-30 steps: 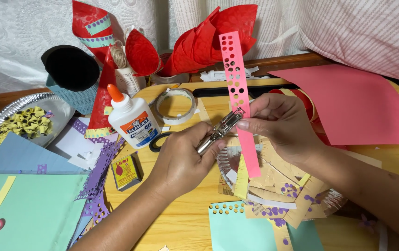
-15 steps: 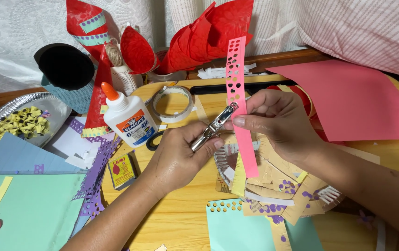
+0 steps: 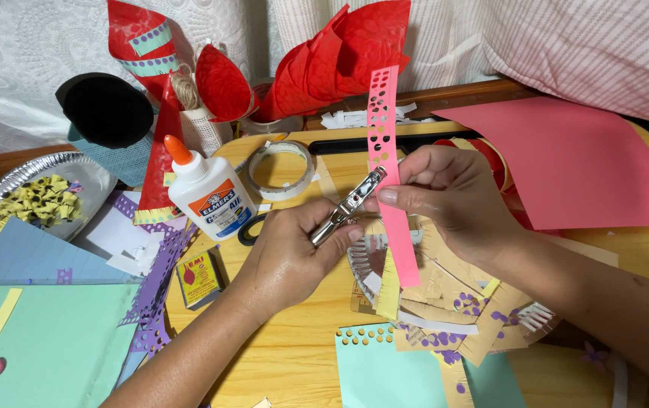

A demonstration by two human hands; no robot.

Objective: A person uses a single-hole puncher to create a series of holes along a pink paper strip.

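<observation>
My left hand (image 3: 288, 253) squeezes a metal hole punch (image 3: 347, 205), its jaws clamped on the edge of a pink paper strip (image 3: 385, 143). My right hand (image 3: 453, 198) pinches that strip at mid-length and holds it upright. The strip's upper half shows several punched round holes; its lower end hangs down over a heap of paper scraps (image 3: 453, 317). Both hands are above the yellow wooden table (image 3: 294, 347).
A white glue bottle (image 3: 205, 190) with an orange cap, a roll of clear tape (image 3: 283, 168), black-handled scissors (image 3: 250, 228) and a small matchbox (image 3: 199, 278) lie left of the hands. A foil plate (image 3: 82, 170) of yellow bits sits far left. A large pink sheet (image 3: 566, 162) lies right; red paper cones (image 3: 339, 57) stand behind.
The strip and punch have shifted slightly; the punch jaws now sit a little lower along the strip's edge. Both hands keep their grips.
</observation>
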